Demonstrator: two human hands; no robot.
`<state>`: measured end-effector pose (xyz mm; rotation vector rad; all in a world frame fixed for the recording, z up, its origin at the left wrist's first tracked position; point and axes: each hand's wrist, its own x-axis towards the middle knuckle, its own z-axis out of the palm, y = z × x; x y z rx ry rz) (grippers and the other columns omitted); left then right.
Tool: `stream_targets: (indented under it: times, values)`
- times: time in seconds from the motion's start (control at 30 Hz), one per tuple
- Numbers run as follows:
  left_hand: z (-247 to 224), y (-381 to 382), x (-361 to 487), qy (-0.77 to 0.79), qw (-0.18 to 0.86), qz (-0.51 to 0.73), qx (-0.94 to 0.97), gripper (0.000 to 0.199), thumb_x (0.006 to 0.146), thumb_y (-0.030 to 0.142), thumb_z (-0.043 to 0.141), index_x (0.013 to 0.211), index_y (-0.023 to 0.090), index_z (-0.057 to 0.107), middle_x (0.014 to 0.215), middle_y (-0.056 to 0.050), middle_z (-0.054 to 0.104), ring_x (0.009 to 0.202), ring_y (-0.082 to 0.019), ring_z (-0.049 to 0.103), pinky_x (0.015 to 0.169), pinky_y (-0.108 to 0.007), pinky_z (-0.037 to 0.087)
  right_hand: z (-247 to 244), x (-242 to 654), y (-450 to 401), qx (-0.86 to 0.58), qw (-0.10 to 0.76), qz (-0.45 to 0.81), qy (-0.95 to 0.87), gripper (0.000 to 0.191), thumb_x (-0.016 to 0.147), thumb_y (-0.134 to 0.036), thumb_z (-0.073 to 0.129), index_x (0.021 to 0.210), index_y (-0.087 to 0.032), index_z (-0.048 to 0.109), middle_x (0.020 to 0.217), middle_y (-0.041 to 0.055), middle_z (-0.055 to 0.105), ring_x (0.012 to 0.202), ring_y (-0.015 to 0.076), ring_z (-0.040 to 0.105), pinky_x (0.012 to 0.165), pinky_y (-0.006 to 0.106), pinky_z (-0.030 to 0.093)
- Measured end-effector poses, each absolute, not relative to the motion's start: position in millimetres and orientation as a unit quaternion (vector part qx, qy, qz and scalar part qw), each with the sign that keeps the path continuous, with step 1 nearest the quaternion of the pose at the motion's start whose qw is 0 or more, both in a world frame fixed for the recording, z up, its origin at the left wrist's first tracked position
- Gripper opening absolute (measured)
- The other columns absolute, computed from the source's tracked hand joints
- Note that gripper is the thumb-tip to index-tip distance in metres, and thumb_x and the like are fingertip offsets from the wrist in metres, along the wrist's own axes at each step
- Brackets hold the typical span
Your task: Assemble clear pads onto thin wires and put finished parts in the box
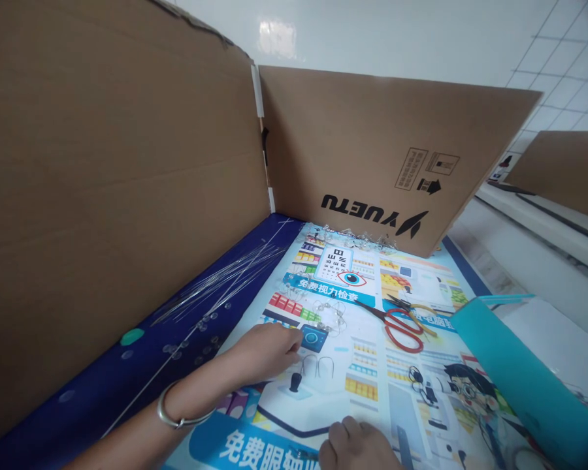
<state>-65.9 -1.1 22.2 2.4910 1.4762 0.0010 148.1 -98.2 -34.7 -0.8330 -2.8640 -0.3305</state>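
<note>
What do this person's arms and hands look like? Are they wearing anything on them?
The left forearm is bare, with no sleeve, and a silver bangle circles its wrist. The left hand and right hand wear no gloves; the right hand is cut off by the picture's edge.

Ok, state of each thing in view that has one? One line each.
Left hand, fingers curled, resting on poster; any grip hidden
Right hand, knuckles up, cut off by lower frame edge
Eye-test poster, lying flat
Red-handled scissors, lying on poster, blades apparently closed
Cardboard panel, standing upright behind poster
Thin metal wires, loose, fanned across blue mat
Teal plastic sheet, tilted, over poster's right side
</note>
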Motion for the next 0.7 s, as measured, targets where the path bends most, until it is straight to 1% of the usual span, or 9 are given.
stream_targets:
  times: [0.07, 0.17, 0.23, 0.3, 0.37, 0.47, 0.57, 0.7]
  values:
    - [24.7, 0.1, -68.2, 0.503, 0.119, -0.002, 0.856, 0.018, 0.080, 0.030, 0.045, 0.077, 0.022, 0.062, 0.068, -0.003, 0.066, 0.063, -0.022, 0.060, 0.049, -0.024, 0.025, -33.6, 147.6, -95.6, -0.279, 0.050, -0.089, -0.955, 0.015, 0.078, -0.016, 0.055, 0.066, -0.017, 0.047, 0.053, 0.0029, 0.054, 0.046, 0.0140, 0.046, 0.039, 0.022, 0.023]
    - [29.6, 1.6, -70.5, 0.508, 0.116, 0.009, 0.854, 0.020, 0.081, 0.030, 0.044, 0.075, 0.021, 0.062, 0.068, -0.004, 0.066, 0.063, -0.021, 0.060, 0.049, -0.024, 0.025, -14.3, 145.1, -89.9, -0.308, -0.021, -0.029, -0.951, 0.009, 0.069, -0.010, 0.059, 0.072, -0.016, 0.052, 0.063, 0.0046, 0.061, 0.051, 0.0157, 0.051, 0.040, 0.023, 0.022]
    - [34.5, 0.8, -69.8, 0.504, 0.133, 0.029, 0.853, 0.021, 0.082, 0.029, 0.044, 0.074, 0.021, 0.062, 0.068, -0.003, 0.066, 0.062, -0.020, 0.059, 0.049, -0.024, 0.026, 5.5, 143.8, -84.6, -0.355, -0.074, 0.049, -0.931, 0.012, 0.065, -0.008, 0.058, 0.074, -0.016, 0.055, 0.068, 0.0048, 0.064, 0.053, 0.0157, 0.054, 0.041, 0.023, 0.021]
    - [40.4, -2.2, -67.2, 0.478, 0.183, 0.048, 0.858, 0.021, 0.083, 0.028, 0.045, 0.074, 0.021, 0.062, 0.068, -0.001, 0.066, 0.062, -0.017, 0.058, 0.050, -0.023, 0.028, 23.6, 144.3, -78.7, -0.390, -0.088, 0.169, -0.901, 0.012, 0.063, -0.008, 0.056, 0.072, -0.017, 0.055, 0.068, 0.0020, 0.065, 0.052, 0.0126, 0.052, 0.042, 0.022, 0.022]
    - [46.4, -6.8, -62.9, 0.421, 0.259, 0.055, 0.868, 0.019, 0.082, 0.023, 0.047, 0.075, 0.021, 0.063, 0.070, 0.001, 0.066, 0.064, -0.015, 0.057, 0.054, -0.021, 0.032, 34.9, 147.1, -73.2, -0.432, -0.048, 0.254, -0.864, 0.013, 0.064, -0.007, 0.050, 0.070, -0.018, 0.054, 0.065, -0.0022, 0.063, 0.052, 0.0094, 0.050, 0.042, 0.019, 0.023]
    - [52.6, -14.4, -55.6, 0.323, 0.355, 0.058, 0.876, 0.017, 0.082, 0.018, 0.049, 0.080, 0.021, 0.065, 0.079, 0.002, 0.068, 0.072, -0.013, 0.058, 0.062, -0.019, 0.036, 37.2, 153.7, -66.7, -0.451, 0.014, 0.343, -0.824, 0.012, 0.066, -0.007, 0.046, 0.065, -0.019, 0.050, 0.058, -0.0056, 0.056, 0.050, 0.0066, 0.045, 0.044, 0.016, 0.025]
    - [52.9, -20.1, -50.0, 0.280, 0.379, 0.057, 0.880, 0.016, 0.083, 0.020, 0.050, 0.079, 0.021, 0.066, 0.078, 0.001, 0.067, 0.073, -0.013, 0.058, 0.065, -0.019, 0.037, 30.8, 159.7, -62.4, -0.433, 0.059, 0.433, -0.788, 0.011, 0.069, -0.009, 0.045, 0.066, -0.018, 0.050, 0.057, -0.0066, 0.050, 0.051, 0.0056, 0.042, 0.045, 0.015, 0.027]
    - [48.5, -24.5, -46.2, 0.272, 0.372, 0.049, 0.886, 0.015, 0.081, 0.020, 0.052, 0.073, 0.021, 0.064, 0.070, 0.002, 0.064, 0.064, -0.012, 0.056, 0.061, -0.019, 0.036, 23.8, 162.8, -58.9, -0.431, 0.097, 0.521, -0.730, 0.010, 0.072, -0.011, 0.045, 0.071, -0.018, 0.053, 0.058, -0.0061, 0.050, 0.052, 0.0065, 0.042, 0.045, 0.015, 0.028]
